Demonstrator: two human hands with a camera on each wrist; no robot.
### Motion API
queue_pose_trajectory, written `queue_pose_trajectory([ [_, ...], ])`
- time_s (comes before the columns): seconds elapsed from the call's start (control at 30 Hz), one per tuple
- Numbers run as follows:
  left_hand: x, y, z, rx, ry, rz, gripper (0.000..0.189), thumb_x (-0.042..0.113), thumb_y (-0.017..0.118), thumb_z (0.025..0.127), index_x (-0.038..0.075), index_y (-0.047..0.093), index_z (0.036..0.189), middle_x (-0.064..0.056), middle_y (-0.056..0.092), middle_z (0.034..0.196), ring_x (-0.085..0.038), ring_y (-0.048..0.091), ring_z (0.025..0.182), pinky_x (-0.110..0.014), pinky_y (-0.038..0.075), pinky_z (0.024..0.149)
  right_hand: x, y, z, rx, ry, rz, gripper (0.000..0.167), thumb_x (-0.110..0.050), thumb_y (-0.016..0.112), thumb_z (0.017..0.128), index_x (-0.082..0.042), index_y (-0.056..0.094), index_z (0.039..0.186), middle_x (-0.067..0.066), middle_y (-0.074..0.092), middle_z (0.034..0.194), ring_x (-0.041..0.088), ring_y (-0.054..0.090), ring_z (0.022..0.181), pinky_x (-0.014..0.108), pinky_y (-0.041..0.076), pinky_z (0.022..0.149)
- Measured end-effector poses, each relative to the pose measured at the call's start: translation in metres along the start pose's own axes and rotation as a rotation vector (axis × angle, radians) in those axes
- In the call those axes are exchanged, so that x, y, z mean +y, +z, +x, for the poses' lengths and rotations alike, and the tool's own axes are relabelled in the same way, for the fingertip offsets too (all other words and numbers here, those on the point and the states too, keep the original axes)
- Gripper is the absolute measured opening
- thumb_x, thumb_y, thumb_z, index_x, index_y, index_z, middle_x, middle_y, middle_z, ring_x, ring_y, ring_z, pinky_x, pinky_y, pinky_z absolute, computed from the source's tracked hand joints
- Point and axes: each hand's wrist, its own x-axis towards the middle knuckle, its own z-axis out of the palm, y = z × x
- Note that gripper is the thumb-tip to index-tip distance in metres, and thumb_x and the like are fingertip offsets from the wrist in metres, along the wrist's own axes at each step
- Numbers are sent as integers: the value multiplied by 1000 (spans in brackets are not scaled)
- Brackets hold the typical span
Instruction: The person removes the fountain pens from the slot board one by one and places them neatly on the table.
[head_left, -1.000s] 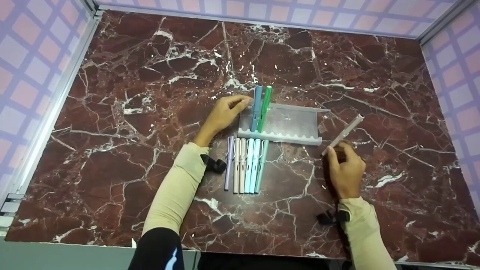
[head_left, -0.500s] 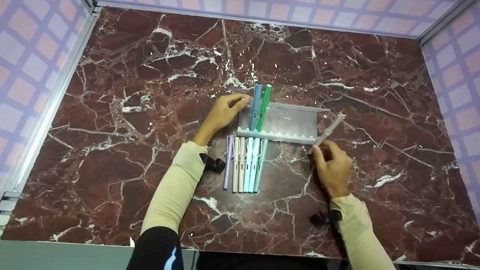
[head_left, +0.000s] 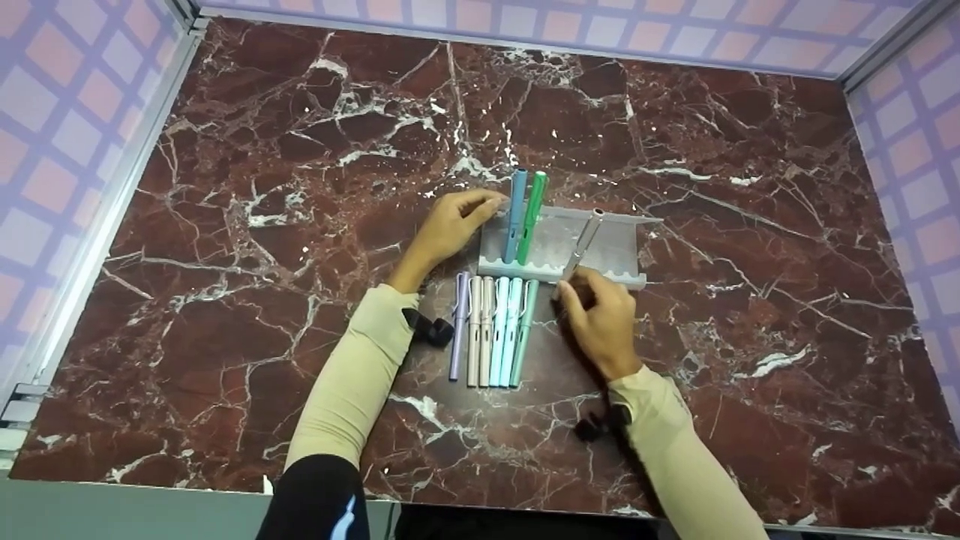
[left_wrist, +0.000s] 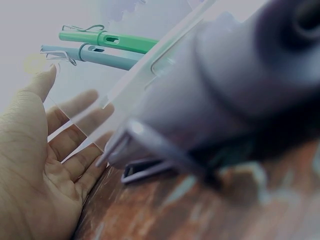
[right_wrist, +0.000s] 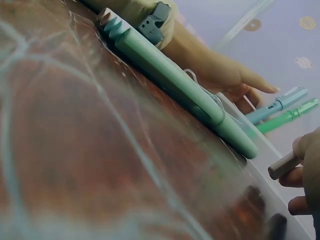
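Note:
The left hand (head_left: 450, 225) holds the left end of a clear plastic pen case (head_left: 592, 244). Through the clear panel its fingers show in the left wrist view, with the thumb on the near side. Slotted upright in the case's notched rack are a blue pen (head_left: 514, 217) and a green pen (head_left: 532, 217). In the right hand (head_left: 604, 322), thumb and fingers pinch a brownish-grey pen (head_left: 589, 236) near its lower end. That pen tilts up and to the right, in front of the rack's notches; whether it touches the rack, I cannot tell.
In a row before the case lie a purple pen (head_left: 459, 326), two brownish pens (head_left: 474, 330), two pale aqua pens (head_left: 499, 330) and a green-grey pen (head_left: 525, 334). They rest on a dark red marbled tabletop (head_left: 300, 225). Patterned panels (head_left: 600, 26) border the table.
The right hand has carried the brownish-grey pen leftward, from right of the case to its front, and the pen stands steeper. The left hand and the case look unmoved.

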Motion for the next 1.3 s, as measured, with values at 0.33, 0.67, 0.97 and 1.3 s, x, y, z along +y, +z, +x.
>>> queue_pose_trajectory([
  [0.33,0,0,0,-5,-17,49,31,29,57,103,8,71,121,-8,73,119,-19,66,107,-31,50,99,-1,1,-3,15,11,-14,16,-14,77,86,-1,71,93,11,73,76,32,68,65,47,53,60],
  [0.67,0,0,-1,-1,-13,26,30,27,57,103,7,71,120,-9,73,116,-23,68,103,-32,52,95,-16,-5,-22,-45,26,25,16,-11,78,85,-1,71,95,12,73,79,27,66,62,41,53,56],
  [0.97,1,-1,0,-7,-8,54,31,29,57,103,9,71,121,-7,73,116,-20,67,103,-33,51,96,-37,-16,-56,-142,49,123,15,-5,79,83,1,71,94,10,72,74,18,63,56,27,53,51],
  [1.3,-1,-1,0,-14,-23,39,31,29,56,103,8,71,121,-9,73,118,-23,67,104,-33,51,95,-45,-20,-67,-185,69,170,16,-5,83,79,0,72,90,4,74,73,7,59,55,16,49,52],
])
